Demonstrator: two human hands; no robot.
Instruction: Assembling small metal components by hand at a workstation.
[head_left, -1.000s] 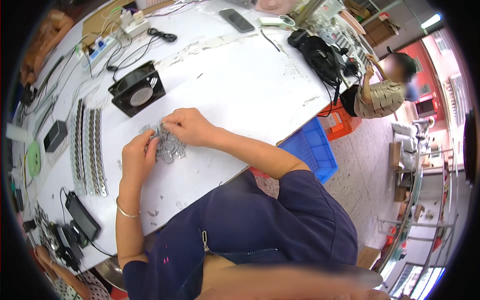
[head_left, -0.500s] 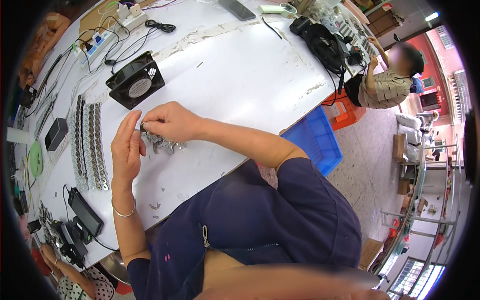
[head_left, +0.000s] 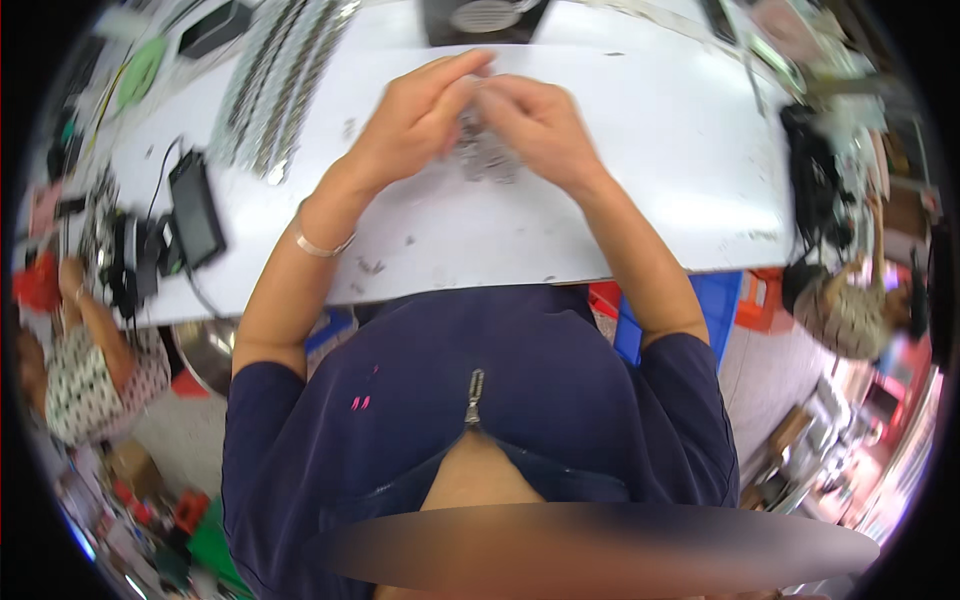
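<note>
bright even overhead light, glare on white table (head_left: pixel 640 200), soft shadows; motion blur on both hands and the rim, heavy fisheye bending, black vignette at corners

White table (head_left: pixel 650 180), metal parts rows (head_left: pixel 275 75), fan (head_left: pixel 480 15), black box (head_left: pixel 195 208)

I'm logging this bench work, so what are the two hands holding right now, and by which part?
Both the left hand and right hand close on a small cluster of silvery metal parts over the white table; blur hides the exact grip.
</note>
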